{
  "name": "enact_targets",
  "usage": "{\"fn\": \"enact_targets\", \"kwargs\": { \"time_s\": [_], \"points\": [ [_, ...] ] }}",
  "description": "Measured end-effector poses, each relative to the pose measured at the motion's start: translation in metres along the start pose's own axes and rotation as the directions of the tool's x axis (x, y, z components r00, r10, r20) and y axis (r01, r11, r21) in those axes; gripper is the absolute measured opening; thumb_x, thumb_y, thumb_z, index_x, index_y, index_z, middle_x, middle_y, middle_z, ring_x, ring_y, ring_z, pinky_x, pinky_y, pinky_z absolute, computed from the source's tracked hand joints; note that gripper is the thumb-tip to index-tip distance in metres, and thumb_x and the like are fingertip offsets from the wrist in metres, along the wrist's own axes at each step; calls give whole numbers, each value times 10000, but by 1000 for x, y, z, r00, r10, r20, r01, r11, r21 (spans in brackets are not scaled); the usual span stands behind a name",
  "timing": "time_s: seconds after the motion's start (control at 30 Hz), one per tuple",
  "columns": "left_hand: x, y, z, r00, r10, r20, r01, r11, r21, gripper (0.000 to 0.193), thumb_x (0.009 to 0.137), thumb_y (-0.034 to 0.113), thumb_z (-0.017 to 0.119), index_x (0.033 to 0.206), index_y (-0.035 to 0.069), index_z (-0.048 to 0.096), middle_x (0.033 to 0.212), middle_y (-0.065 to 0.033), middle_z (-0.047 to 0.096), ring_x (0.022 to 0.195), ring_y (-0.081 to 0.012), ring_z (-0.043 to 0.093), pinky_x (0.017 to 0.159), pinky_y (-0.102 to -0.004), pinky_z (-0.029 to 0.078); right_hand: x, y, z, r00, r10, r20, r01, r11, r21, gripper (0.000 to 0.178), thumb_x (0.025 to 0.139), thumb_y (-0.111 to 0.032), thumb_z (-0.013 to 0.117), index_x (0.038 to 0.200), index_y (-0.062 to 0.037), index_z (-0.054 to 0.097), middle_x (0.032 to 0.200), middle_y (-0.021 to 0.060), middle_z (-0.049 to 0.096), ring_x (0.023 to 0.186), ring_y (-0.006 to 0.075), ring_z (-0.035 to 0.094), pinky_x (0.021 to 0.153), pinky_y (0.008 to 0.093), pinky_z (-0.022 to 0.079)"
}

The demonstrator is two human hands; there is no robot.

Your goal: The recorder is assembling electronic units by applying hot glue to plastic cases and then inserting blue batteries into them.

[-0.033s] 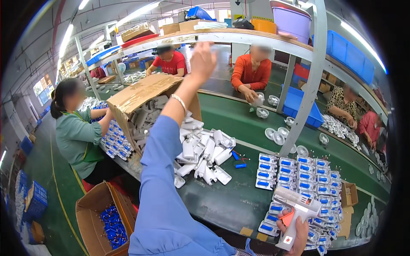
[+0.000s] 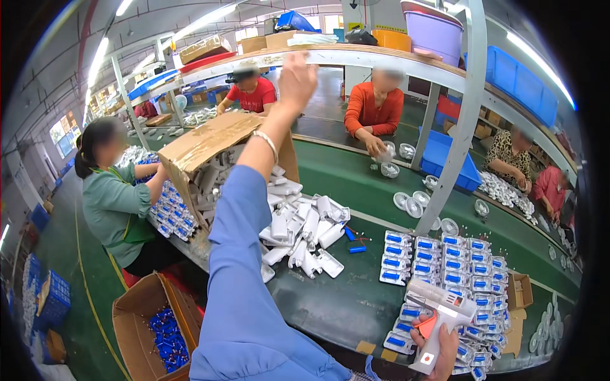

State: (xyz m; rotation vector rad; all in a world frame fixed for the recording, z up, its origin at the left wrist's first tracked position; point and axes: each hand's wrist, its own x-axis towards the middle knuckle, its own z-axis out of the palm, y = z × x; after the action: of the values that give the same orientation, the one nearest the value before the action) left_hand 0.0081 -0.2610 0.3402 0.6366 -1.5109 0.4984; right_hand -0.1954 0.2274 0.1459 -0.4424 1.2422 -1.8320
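My left hand (image 2: 298, 82) is raised high at the far side, in front of the shelf's edge, with its fingers loosely bent and apart. I see nothing held in it. My right hand (image 2: 448, 349) is wrapped round the handle of a whitish glue gun (image 2: 448, 302) with an orange trigger. The gun's nozzle points left, over rows of white plastic housings (image 2: 454, 263) that each hold a blue cylindrical cell. Below my left forearm lies a heap of loose white housings (image 2: 309, 230), spilling from a tilted cardboard box (image 2: 210, 140). Two blue cells (image 2: 357, 249) lie beside the heap.
A white post (image 2: 452, 127) rises from the bench to the overhead shelf (image 2: 356, 56). A person in green (image 2: 114, 190) works at the left; others sit across the green belt (image 2: 330, 168). An open carton (image 2: 136, 305) of blue cells stands low at the left.
My left hand has shifted very slightly to the left. Across the belt, the hand of the person in orange has moved a little. The glue gun stays nearly in place.
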Motion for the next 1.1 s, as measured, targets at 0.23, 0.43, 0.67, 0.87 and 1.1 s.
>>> {"fn": "enact_targets", "kwargs": {
  "time_s": [0.23, 0.43, 0.67, 0.87, 1.1],
  "points": [
    [89, -67, 42, 962, -259, 84, 227, 933, 281, 423, 880, 361, 581, 1259, 176, 552, 1191, -176, 580, 1222, -377, 371, 983, -533, 329, 28, 15, 3, 998, 47, -36, -45, 996, 71, 374, 923, -186, 586, 1166, 70, 462, 1094, 220, 579, 956, 339, 618, 834, 460, 548],
    [97, -55, 60, 911, -377, 169, 256, 835, 486, 301, 900, 312, 542, 1057, 109, 698, 1097, -135, 656, 1215, -328, 419, 977, -553, 312, 40, 12, 10, 991, 102, 83, -101, 995, -12, 445, 955, -229, 530, 1208, 127, 440, 1117, 257, 581, 943, 344, 632, 845, 421, 544],
    [108, -66, 99, 952, -305, -18, 285, 866, 411, 196, 826, 134, 588, 940, 42, 718, 1008, -147, 680, 1104, -327, 532, 887, -441, 435, 51, 11, 4, 987, 143, 69, -134, 984, -120, 447, 960, -231, 513, 1239, 106, 420, 1130, 250, 571, 958, 347, 625, 848, 420, 543],
    [117, -117, 120, 996, 53, -69, -13, 873, 488, 246, 776, 170, 575, 942, -9, 611, 895, -186, 624, 866, -314, 600, 791, -417, 475, 47, 12, 12, 989, 142, 45, -133, 977, -164, 454, 961, -237, 510, 1249, 100, 412, 1143, 250, 563, 970, 349, 620, 858, 420, 540],
    [126, -81, 93, 924, 340, -175, -182, 794, 580, 232, 823, 147, 522, 943, -20, 631, 935, -219, 642, 920, -344, 627, 805, -409, 495, 48, 23, 2, 991, 124, -59, -134, 966, -222, 460, 963, -240, 503, 1264, 94, 402, 1178, 247, 544, 998, 358, 608, 886, 422, 529]
  ]
}}
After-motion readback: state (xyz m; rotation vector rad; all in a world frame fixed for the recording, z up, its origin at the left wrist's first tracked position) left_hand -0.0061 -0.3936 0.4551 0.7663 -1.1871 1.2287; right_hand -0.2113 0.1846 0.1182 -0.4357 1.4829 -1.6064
